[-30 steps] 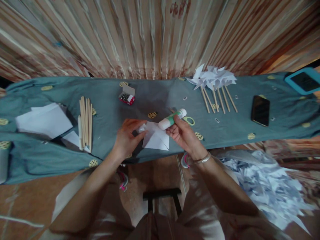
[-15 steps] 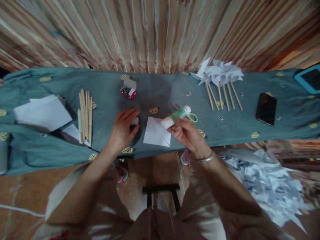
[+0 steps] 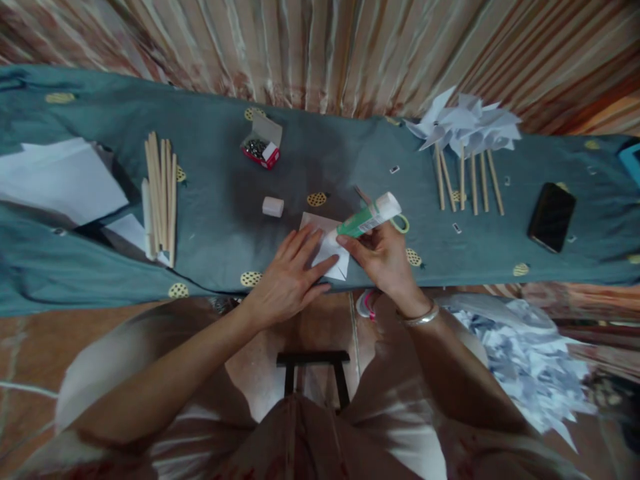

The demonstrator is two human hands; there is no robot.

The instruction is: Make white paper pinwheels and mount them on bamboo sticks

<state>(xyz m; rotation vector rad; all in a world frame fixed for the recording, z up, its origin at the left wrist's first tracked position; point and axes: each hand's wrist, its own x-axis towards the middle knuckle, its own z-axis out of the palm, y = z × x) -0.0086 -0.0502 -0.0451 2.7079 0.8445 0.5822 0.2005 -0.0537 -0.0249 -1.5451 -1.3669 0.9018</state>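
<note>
A square of white paper [image 3: 340,267] with crease lines lies near the table's front edge. My left hand [image 3: 293,277] rests on it, fingers spread and flat across its left part. In my right hand [image 3: 383,257] is a green and white glue stick [image 3: 367,217], tilted so that its lower end meets the paper or hovers just over it; I cannot tell which. The white glue stick cap [image 3: 273,207] lies on the cloth beyond my left hand. Scissors with green handles [image 3: 401,225] lie partly hidden behind the glue stick and my right hand.
A red box of pins [image 3: 263,150] stands open at the back. To the left are wooden sticks [image 3: 163,200] and a stack of white paper [image 3: 65,180]. Paper pinwheels [image 3: 467,127] and a phone [image 3: 553,217] lie to the right. A heap of cut paper [image 3: 525,360] sits below the table.
My left hand has let go of the cap on the cloth and moved right onto the paper. My right hand has brought the glue stick's lower end down to the paper. The view has shifted.
</note>
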